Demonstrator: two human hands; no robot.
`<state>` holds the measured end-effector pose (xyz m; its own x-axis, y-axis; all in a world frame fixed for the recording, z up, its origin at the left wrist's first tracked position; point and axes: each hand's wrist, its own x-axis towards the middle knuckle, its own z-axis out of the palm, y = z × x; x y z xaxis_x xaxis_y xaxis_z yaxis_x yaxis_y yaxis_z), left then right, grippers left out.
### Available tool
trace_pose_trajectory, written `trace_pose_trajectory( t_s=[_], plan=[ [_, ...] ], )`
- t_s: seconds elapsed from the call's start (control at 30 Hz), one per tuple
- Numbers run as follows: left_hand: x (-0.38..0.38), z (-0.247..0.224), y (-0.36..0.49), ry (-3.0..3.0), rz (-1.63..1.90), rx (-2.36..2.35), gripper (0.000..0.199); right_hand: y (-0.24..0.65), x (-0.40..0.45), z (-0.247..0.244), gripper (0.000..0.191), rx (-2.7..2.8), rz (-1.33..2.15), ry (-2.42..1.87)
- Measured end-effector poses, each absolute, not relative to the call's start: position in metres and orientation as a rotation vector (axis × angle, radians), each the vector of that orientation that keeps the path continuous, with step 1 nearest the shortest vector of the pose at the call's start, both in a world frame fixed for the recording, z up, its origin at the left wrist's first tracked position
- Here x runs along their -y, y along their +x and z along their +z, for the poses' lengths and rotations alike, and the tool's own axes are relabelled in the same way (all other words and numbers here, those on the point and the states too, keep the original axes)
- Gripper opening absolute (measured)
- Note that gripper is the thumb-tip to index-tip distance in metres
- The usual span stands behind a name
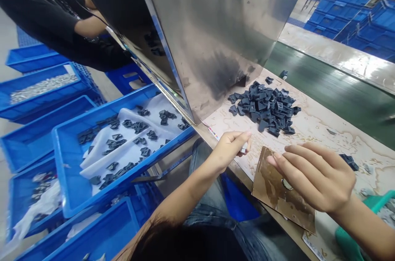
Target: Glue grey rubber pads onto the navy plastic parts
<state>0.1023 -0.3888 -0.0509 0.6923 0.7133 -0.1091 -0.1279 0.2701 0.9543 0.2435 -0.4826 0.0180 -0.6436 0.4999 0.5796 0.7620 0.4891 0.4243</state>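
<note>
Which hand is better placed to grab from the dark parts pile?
Probably the left hand: its fingertips sit closest to the pile of dark moulded parts, though it pinches a small white item. The right hand lies farther off, on the stained brown sheet.

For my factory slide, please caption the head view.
Right hand rests on a stained brown sheet near piled dark parts.

You have: steel panel ahead | green conveyor belt to your right | blue crates at your left | co-worker's black sleeve beyond them
</note>
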Motion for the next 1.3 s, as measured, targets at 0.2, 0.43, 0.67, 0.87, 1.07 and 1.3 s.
trace_pose_trajectory(
  t_s=[0.2,0.43,0.67,0.87,1.07,1.3],
  plan=[
    [0.391,-0.048,0.096,1.176,0.615,-0.588,0.050,0.237,0.487,0.017,0.018,2.330,-0.995,-1.023],
    [0.393,-0.048,0.094,1.187,0.619,-0.571,0.051,0.237,0.490,0.012,0.016,2.312,-0.951,-0.995],
    [0.394,-0.050,0.096,1.246,0.625,-0.585,0.052,0.244,0.497,0.016,0.019,2.322,-0.836,-0.955],
    [0.394,-0.054,0.099,1.257,0.625,-0.587,0.051,0.241,0.504,0.032,0.027,2.447,-0.947,-0.891],
    [0.395,-0.057,0.102,1.280,0.613,-0.583,0.052,0.246,0.519,0.027,0.024,2.541,-0.930,-0.892],
    [0.397,-0.062,0.102,1.324,0.584,-0.602,0.051,0.246,0.524,0.032,0.025,2.553,-0.883,-0.942]
  ],
)
